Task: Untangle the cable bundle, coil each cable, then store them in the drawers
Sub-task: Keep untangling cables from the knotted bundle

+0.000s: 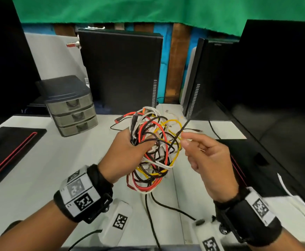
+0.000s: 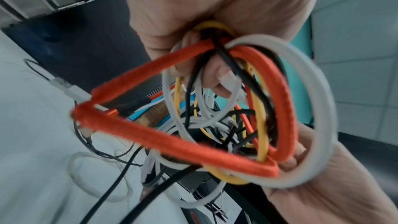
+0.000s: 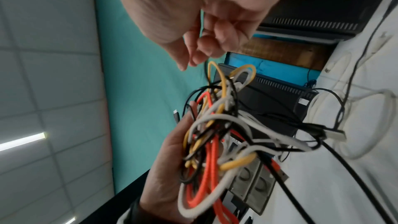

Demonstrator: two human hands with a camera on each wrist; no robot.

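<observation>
My left hand (image 1: 135, 144) grips a tangled cable bundle (image 1: 155, 153) of orange, yellow, white and black cables, lifted above the white table (image 1: 39, 171). In the left wrist view my fingers (image 2: 217, 77) curl round the loops, with a thick orange cable (image 2: 172, 135) in front. My right hand (image 1: 183, 139) is just right of the bundle and pinches a thin black cable (image 1: 184, 126) between thumb and forefinger. The right wrist view shows those fingers (image 3: 200, 52) above the bundle (image 3: 215, 142). A grey three-drawer unit (image 1: 73, 109) stands at the back left, its drawers closed.
Two black computer towers (image 1: 120, 69) (image 1: 193, 82) stand behind the bundle. Loose white cables (image 1: 171, 113) lie on the table between them. A black monitor base (image 1: 12, 147) with a red line is at the left, and another dark base (image 1: 253, 160) at the right.
</observation>
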